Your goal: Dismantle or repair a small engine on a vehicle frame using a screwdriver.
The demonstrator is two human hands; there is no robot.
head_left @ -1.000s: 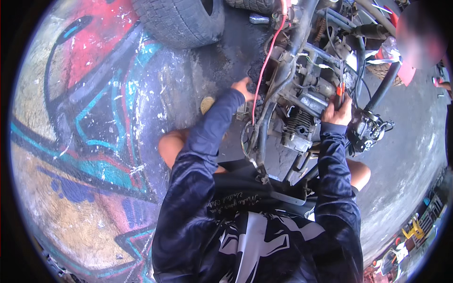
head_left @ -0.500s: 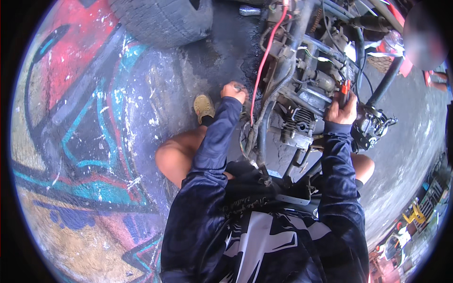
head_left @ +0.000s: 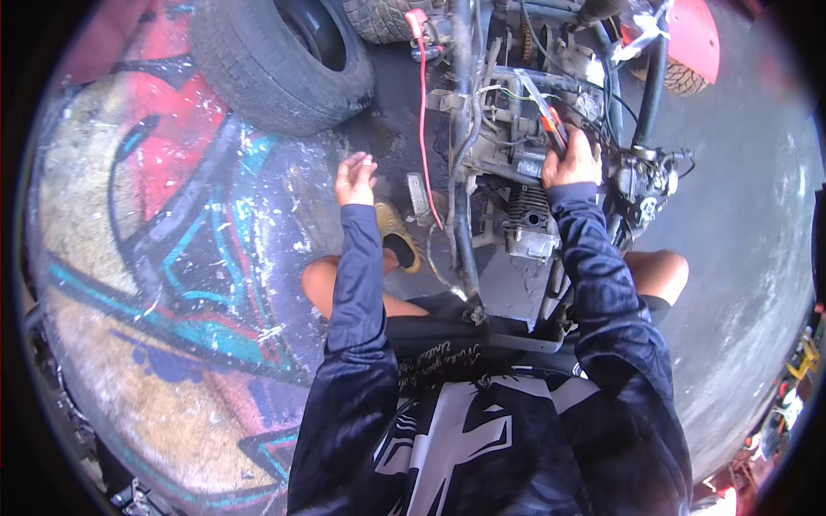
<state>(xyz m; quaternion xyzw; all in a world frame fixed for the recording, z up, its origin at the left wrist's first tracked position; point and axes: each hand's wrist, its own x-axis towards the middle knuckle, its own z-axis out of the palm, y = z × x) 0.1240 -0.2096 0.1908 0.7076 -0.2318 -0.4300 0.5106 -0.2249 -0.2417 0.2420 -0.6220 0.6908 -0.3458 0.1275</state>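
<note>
My right hand is closed around a tool with an orange-and-black handle. Its long silvery front end points up and left, over the bare engine and frame. I cannot tell the tool's exact kind. Beneath that hand is the finned engine cylinder. My left hand is raised over the floor, left of the frame, touching no part of the machine. Its fingers are curled with the tips near the thumb; whatever they might hold is too small to make out. A flat metal strip lies right of it.
A red cable hangs along the frame tube. A loose tyre lies at the far left, beside a painted surface. The carburettor sticks out right of the engine. A red fender stands over a wheel at the far right.
My left hand has moved left, away from the frame, uncovering the metal strip. My right hand still grips the tool, now tilted up and left over the engine. The whole view has shifted.
</note>
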